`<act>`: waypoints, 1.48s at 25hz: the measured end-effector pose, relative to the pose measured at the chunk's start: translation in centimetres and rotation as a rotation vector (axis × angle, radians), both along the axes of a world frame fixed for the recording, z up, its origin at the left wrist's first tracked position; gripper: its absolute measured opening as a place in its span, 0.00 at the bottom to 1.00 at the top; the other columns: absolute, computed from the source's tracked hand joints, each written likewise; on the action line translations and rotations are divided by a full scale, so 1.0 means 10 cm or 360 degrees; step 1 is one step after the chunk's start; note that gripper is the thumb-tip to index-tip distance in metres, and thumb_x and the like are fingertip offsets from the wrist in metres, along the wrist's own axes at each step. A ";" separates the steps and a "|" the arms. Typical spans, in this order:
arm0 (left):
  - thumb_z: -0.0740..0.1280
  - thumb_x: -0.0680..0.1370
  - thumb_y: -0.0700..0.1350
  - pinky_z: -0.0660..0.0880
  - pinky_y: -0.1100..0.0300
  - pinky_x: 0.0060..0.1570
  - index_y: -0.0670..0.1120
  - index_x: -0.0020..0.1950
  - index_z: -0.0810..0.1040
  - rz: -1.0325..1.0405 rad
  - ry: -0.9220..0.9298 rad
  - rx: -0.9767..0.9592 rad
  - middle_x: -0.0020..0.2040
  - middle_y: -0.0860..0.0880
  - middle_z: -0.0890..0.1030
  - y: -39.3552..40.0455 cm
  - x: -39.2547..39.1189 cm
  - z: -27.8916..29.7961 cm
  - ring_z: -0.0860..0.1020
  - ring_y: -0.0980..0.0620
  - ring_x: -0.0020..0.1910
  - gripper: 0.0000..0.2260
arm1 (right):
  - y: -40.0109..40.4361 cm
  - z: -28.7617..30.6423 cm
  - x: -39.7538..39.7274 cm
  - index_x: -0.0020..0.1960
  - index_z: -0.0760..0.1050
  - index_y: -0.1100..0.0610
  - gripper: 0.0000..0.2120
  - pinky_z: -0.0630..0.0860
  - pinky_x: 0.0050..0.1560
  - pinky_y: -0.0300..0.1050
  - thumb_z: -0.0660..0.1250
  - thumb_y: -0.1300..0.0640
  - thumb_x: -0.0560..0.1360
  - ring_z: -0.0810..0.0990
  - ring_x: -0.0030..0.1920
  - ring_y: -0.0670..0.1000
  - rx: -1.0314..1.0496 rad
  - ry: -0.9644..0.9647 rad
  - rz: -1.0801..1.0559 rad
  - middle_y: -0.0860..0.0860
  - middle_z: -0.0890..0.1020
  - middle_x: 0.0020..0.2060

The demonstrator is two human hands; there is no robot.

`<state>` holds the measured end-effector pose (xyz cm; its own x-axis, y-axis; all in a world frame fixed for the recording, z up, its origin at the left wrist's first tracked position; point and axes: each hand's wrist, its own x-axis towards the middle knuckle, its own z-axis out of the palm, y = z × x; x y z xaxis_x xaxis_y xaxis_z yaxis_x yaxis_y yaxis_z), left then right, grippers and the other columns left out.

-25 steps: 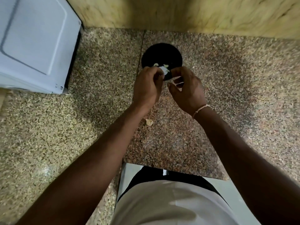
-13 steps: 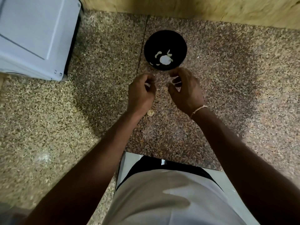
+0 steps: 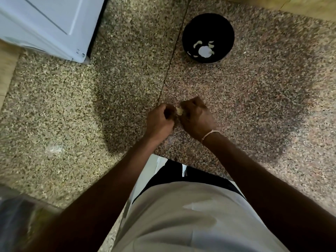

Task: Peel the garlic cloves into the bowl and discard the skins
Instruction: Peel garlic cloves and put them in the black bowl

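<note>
A black bowl point(image 3: 225, 24) stands on the speckled stone counter point(image 3: 263, 110) at the far right and holds several pale peeled garlic cloves point(image 3: 203, 50). Well in front of the bowl, my left hand point(image 3: 160, 120) and my right hand point(image 3: 197, 119) meet low over the counter, both with curled fingers. Between their fingertips shows a small pale garlic clove point(image 3: 179, 111), which both hands pinch. Most of the clove is hidden by the fingers. A thin band circles my right wrist.
A white appliance point(image 3: 45, 24) fills the far left corner. A tan wall point(image 3: 300, 6) runs along the back. The counter's front edge point(image 3: 200, 160) is right below my hands. A blurred dark, shiny object point(image 3: 16, 220) lies at the near left.
Both hands drew back from the bowl toward me and came down to the loose clove on the counter. A peeled clove was left in the bowl. The camera tilted down.
</note>
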<state>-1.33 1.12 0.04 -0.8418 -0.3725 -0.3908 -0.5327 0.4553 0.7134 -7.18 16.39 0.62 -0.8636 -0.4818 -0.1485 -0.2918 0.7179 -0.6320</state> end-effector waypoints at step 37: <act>0.76 0.78 0.41 0.84 0.54 0.51 0.49 0.51 0.88 -0.0169 0.1141 0.1004 0.49 0.46 0.88 0.74 -0.32 1.69 0.87 0.45 0.52 0.05 | 0.88 1.65 0.05 0.55 0.85 0.58 0.10 0.86 0.46 0.57 0.77 0.55 0.76 0.88 0.44 0.52 -0.1346 0.0149 -0.0520 0.51 0.88 0.44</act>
